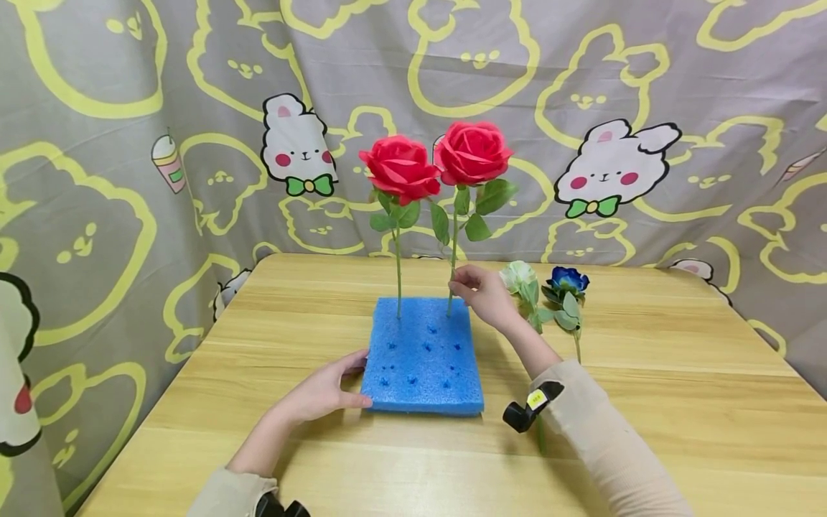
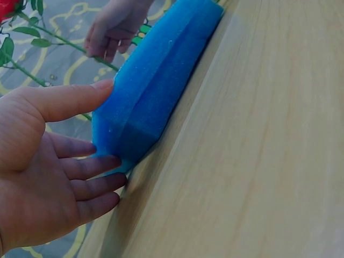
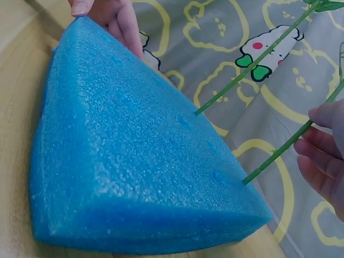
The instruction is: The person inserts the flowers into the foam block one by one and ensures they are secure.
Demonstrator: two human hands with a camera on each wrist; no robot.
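Observation:
A blue foam block [image 1: 423, 359] with several small holes lies on the table. Two red roses, one on the left [image 1: 402, 169] and one on the right [image 1: 474, 153], stand upright in its far part. My right hand [image 1: 484, 293] pinches the right rose's stem [image 3: 279, 152] low down, just above the foam. My left hand [image 1: 326, 388] rests against the block's left side, thumb on its near left corner; in the left wrist view its fingers [image 2: 97, 183] are fairly straight along the foam [image 2: 153, 80].
On the wooden table [image 1: 678, 373], right of the block, lie a pale flower [image 1: 519, 276] and a blue flower [image 1: 568, 280] with green stems, partly behind my right forearm. A patterned curtain [image 1: 388, 57] hangs behind the table's far edge.

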